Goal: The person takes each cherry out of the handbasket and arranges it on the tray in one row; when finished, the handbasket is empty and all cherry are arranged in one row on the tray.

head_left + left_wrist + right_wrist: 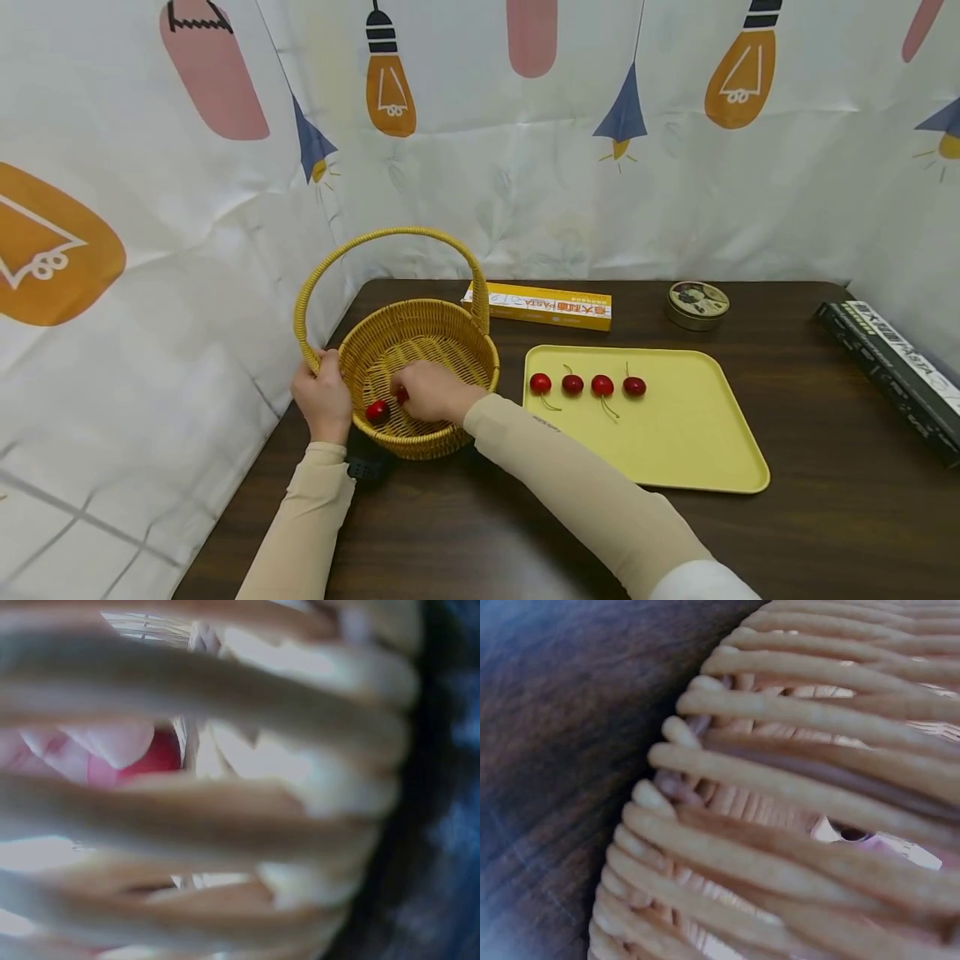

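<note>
Cherry, shiny red, partly hidden, pinched in the right hand low inside the basket. On the woven bottom just beside it, a second cherry, red with a darker patch. Around both, golden-yellow wicker with a tall arched handle, held at the rim by the handle's foot in the left hand. To the right on the dark desk, a yellow tray with four cherries in a row: glossy, bright red to deep maroon, thin-stemmed.
</note>
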A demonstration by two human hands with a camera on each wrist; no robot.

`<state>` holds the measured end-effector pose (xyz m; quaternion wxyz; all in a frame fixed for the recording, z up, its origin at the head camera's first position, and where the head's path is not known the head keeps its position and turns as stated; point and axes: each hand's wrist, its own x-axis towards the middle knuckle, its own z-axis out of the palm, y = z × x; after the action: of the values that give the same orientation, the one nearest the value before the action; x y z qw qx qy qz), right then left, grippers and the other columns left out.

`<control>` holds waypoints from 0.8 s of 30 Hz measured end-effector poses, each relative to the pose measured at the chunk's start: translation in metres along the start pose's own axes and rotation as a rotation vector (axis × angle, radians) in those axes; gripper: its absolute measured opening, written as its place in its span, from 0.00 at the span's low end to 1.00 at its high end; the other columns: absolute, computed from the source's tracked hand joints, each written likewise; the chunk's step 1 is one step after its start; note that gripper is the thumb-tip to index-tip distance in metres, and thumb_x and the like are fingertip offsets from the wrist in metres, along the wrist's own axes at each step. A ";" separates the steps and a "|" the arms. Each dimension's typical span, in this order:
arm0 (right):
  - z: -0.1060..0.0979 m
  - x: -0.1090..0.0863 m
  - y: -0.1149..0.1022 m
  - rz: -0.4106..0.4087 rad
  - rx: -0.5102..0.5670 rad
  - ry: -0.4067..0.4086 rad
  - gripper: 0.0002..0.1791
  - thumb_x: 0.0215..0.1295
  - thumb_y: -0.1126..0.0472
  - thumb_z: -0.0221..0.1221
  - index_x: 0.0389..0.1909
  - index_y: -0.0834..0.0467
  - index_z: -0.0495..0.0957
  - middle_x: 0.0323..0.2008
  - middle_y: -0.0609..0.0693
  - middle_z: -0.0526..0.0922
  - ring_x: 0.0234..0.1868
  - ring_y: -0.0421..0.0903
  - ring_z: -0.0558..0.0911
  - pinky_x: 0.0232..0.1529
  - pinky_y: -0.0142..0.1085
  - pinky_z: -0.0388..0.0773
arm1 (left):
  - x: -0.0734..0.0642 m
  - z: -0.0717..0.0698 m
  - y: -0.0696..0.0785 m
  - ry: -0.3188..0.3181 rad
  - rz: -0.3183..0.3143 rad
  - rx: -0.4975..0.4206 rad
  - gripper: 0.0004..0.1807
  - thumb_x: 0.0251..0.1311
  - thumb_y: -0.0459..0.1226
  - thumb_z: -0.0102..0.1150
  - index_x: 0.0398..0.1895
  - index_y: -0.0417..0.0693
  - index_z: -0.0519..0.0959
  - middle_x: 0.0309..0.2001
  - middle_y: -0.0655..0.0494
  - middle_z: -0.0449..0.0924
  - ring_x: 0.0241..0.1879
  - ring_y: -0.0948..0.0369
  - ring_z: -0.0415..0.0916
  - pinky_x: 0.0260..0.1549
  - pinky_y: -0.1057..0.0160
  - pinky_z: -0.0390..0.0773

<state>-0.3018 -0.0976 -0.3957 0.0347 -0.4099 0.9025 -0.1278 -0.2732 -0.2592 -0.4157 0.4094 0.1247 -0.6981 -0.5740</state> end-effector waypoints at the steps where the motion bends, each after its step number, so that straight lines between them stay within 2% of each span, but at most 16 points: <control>1: -0.001 -0.002 0.000 0.007 -0.005 0.004 0.14 0.63 0.60 0.61 0.51 0.52 0.81 0.44 0.45 0.82 0.41 0.39 0.78 0.43 0.32 0.76 | 0.000 0.000 0.000 0.000 0.000 -0.001 0.18 0.67 0.37 0.49 0.16 0.47 0.65 0.12 0.63 0.57 0.12 0.64 0.50 0.15 0.65 0.55; 7: -0.009 -0.017 0.004 0.006 0.015 0.045 0.18 0.65 0.59 0.60 0.55 0.51 0.78 0.46 0.50 0.74 0.33 0.40 0.74 0.33 0.31 0.72 | -0.001 -0.003 -0.002 0.007 -0.008 0.021 0.18 0.67 0.38 0.49 0.17 0.46 0.67 0.12 0.63 0.60 0.12 0.64 0.52 0.14 0.66 0.56; 13: -0.025 -0.039 0.011 -0.044 0.128 0.127 0.13 0.66 0.60 0.59 0.51 0.52 0.79 0.43 0.47 0.70 0.34 0.40 0.73 0.34 0.29 0.71 | 0.001 -0.006 -0.001 0.015 -0.013 0.010 0.16 0.67 0.35 0.49 0.18 0.46 0.67 0.14 0.61 0.62 0.12 0.63 0.51 0.16 0.64 0.55; 19: -0.042 -0.068 0.022 -0.086 0.167 0.292 0.17 0.64 0.61 0.62 0.54 0.53 0.80 0.51 0.45 0.78 0.44 0.39 0.79 0.46 0.31 0.76 | 0.001 -0.005 0.002 -0.010 -0.019 -0.012 0.17 0.68 0.36 0.48 0.18 0.47 0.66 0.13 0.60 0.57 0.12 0.63 0.49 0.15 0.64 0.55; 21: -0.047 -0.081 0.028 -0.103 0.173 0.356 0.17 0.63 0.61 0.63 0.54 0.54 0.80 0.51 0.47 0.80 0.45 0.40 0.80 0.46 0.32 0.77 | 0.000 -0.005 0.002 -0.020 -0.023 -0.011 0.17 0.68 0.37 0.48 0.18 0.47 0.65 0.13 0.60 0.55 0.12 0.63 0.49 0.15 0.64 0.55; 24: -0.055 -0.100 0.039 -0.112 0.211 0.435 0.17 0.62 0.63 0.65 0.53 0.56 0.81 0.50 0.48 0.81 0.41 0.40 0.81 0.39 0.33 0.79 | 0.000 -0.004 0.002 -0.030 -0.028 0.003 0.18 0.69 0.38 0.47 0.18 0.47 0.64 0.12 0.61 0.53 0.12 0.63 0.49 0.15 0.64 0.55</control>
<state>-0.2735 0.0125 -0.3573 -0.1250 -0.4163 0.8462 -0.3082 -0.2695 -0.2610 -0.4135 0.3906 0.1266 -0.7033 -0.5802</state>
